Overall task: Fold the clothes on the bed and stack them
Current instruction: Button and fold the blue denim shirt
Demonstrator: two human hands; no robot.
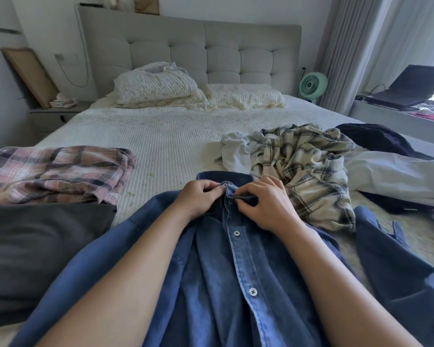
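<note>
A blue denim button shirt (226,276) lies face up on the bed (166,136) in front of me, its collar pointing away. My left hand (198,196) pinches the collar's left side by the top button. My right hand (263,204) pinches the placket's edge just right of it. A folded pink plaid garment (58,171) sits at the left, with a folded dark grey garment (35,251) nearer me. At the right lies an unfolded heap: a cream plaid shirt (308,171), a white garment (236,149), a dark navy garment (378,139) and a pale one (396,174).
Two pillows (161,88) rest against the tufted grey headboard (191,48). A green fan (313,86) stands at the bed's far right corner. A nightstand (55,113) is at the left, and a laptop (411,88) sits on the window ledge at the right.
</note>
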